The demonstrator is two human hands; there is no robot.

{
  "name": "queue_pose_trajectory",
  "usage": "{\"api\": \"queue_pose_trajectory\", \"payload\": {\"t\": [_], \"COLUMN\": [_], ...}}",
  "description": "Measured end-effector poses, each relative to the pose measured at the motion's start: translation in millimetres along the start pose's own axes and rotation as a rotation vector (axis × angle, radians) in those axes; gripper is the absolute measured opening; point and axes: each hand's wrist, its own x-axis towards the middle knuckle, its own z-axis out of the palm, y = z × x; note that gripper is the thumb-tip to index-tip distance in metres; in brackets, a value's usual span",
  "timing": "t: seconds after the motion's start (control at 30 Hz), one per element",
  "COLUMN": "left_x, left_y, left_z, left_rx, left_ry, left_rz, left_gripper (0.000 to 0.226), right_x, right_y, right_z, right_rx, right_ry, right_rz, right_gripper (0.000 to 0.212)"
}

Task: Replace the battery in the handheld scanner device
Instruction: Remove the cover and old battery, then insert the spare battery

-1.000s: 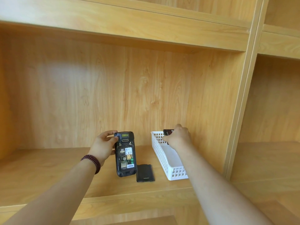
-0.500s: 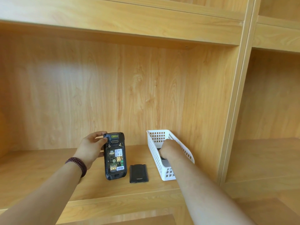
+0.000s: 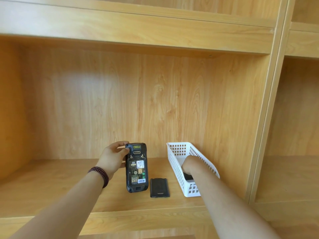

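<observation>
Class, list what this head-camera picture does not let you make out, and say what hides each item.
- Right hand: its fingers are down in the white basket, hidden by wrist and wall, so its grip is unclear.
- Dark item in the basket: mostly covered by the hand.
- Scanner labels: print too small.
- Scanner front: faces away.
</observation>
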Motion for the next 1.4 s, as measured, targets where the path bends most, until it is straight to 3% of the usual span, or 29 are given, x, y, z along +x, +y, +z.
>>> {"api": "queue_pose_trajectory", "payload": {"t": [0.07,0.13,0.27,0.37,0.5,0.6,0.67,1.1,1.2,1.3,1.4], "left_x": [0.2,0.1,-1.9,-4.1,-8.4,-11.4,-12.7,-14.6,-12.5,-7.9,-11.8], "left_y": [1.4,3.6,10.2,14.6,16.9,16.1,14.5,20.7,15.6,10.3,8.9], "left_z": [-0.7,-1.4,-0.7,-1.0,-3.2,-6.2,-9.6,-28.7,-49.6,-86.7,-108.7], "left_rx": [0.004,0.005,-0.006,0.001,0.005,0.007,-0.002,0.071,0.199,0.51,1.006], "left_ry": [-0.013,-0.023,-0.047,-0.066,-0.09,-0.109,-0.114,-0.18,-0.069,0.076,-0.022], "left_rz": [0.003,0.006,0.015,0.03,0.045,0.049,0.039,0.014,0.011,-0.054,-0.265], "left_gripper": [0.02,0.02,0.019,0.02,0.02,0.02,0.02,0.023,0.025,0.018,0.033], "right_x": [-0.3,-2.8,-34.7,-68.2,-72.2,-67.5,-65.5,-67.2,-68.9,-68.8,-66.4], "right_y": [-0.3,-2.2,-18.6,-40.7,-59.8,-67.1,-71.4,-78.6,-81.3,-83.3,-85.3], "right_z": [-8.8,-21.0,-37.4,-30.0,5.9,30.5,38.9,51.1,55.2,58.1,61.2], "right_rx": [-0.017,0.07,0.524,0.592,0.685,0.949,1.098,1.355,1.359,1.38,1.375], "right_ry": [0.082,0.245,0.532,0.433,0.081,-0.203,-0.282,-0.393,-0.367,-0.345,-0.329], "right_rz": [-0.079,-0.17,-0.499,-0.683,-0.616,-0.562,-0.54,-0.515,-0.491,-0.451,-0.423], "right_gripper": [0.025,0.027,0.019,0.023,0.048,0.039,0.037,0.024,0.027,0.023,0.028]}}
